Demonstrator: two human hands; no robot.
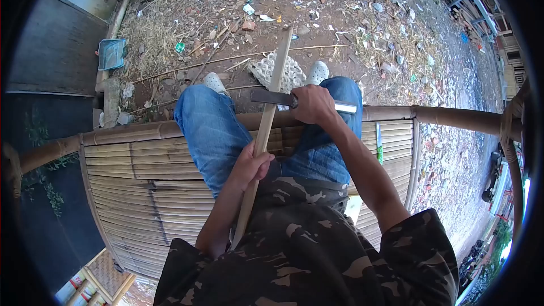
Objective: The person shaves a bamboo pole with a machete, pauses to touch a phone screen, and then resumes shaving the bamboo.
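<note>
A long pale strip of bamboo or wood [277,73] slants from my lap out past my knees. My left hand [252,164] is closed round its lower part. In my right hand [313,103] is a knife with a broad dark blade [271,98], gripped by its handle. The blade lies across the strip beyond my left hand, touching it or just above it. A shiny pale end, apparently of the handle [345,107], sticks out to the right of my fist. The strip's near end reaches my shirt, partly hidden by my left forearm.
I sit on a slatted bamboo bench [147,192] with a bamboo pole [130,130] along its front. An egg tray [292,72] lies on the littered ground between my shoes. A blue crate [111,54] is at the left, and stacked wood [470,14] stands far right.
</note>
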